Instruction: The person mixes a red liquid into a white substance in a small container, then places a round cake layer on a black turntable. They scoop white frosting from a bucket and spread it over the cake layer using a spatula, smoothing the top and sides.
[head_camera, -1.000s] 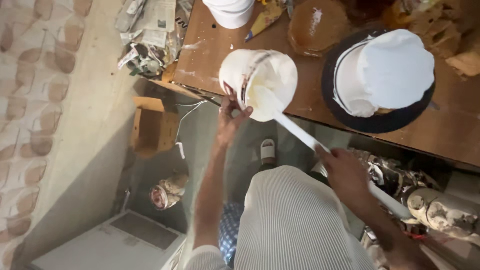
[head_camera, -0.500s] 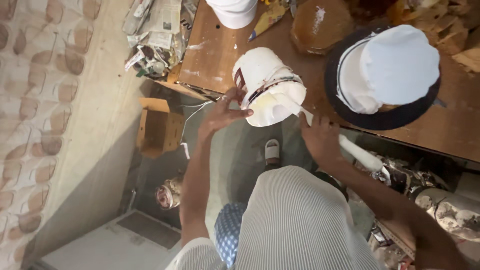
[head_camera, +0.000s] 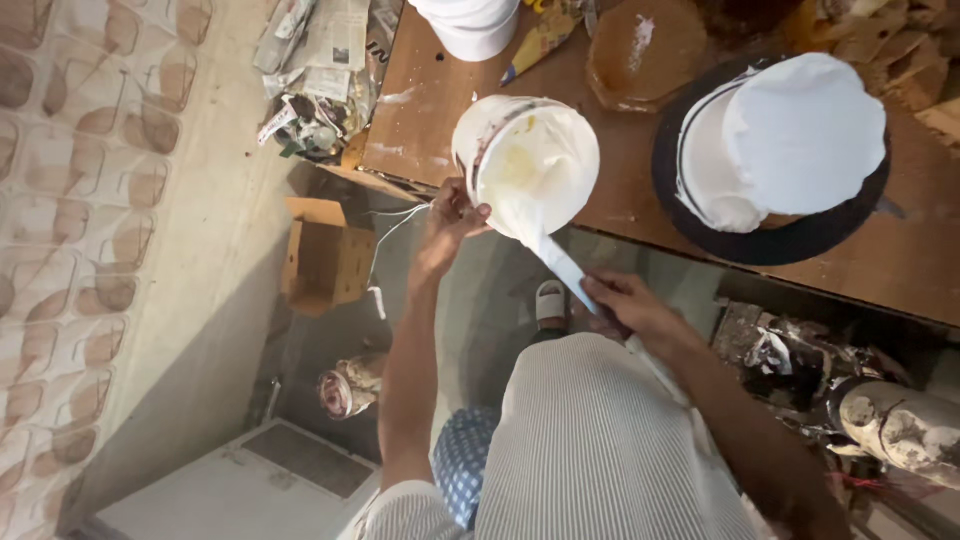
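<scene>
A white plastic bucket (head_camera: 527, 160) of thick white paste sits at the near edge of a brown wooden table (head_camera: 640, 210). My left hand (head_camera: 447, 222) grips the bucket's near rim. My right hand (head_camera: 625, 305) holds a long white stirring stick (head_camera: 560, 262) whose far end is sunk in the paste. To the right, on a round black board (head_camera: 800, 240), stands a white moulded block (head_camera: 790, 140) coated in the same white material.
Another white bucket (head_camera: 468, 22) and a round brown lid (head_camera: 645, 45) sit at the back of the table. Crumpled newspapers (head_camera: 315, 70) lie on the floor at left. Below are an open cardboard box (head_camera: 322, 255), a jar (head_camera: 345, 390) and paste-crusted cans (head_camera: 900, 430).
The stick has stayed in the bucket while my right hand moved along it, in toward the bucket and then back toward my body. My left hand has kept its hold on the rim.
</scene>
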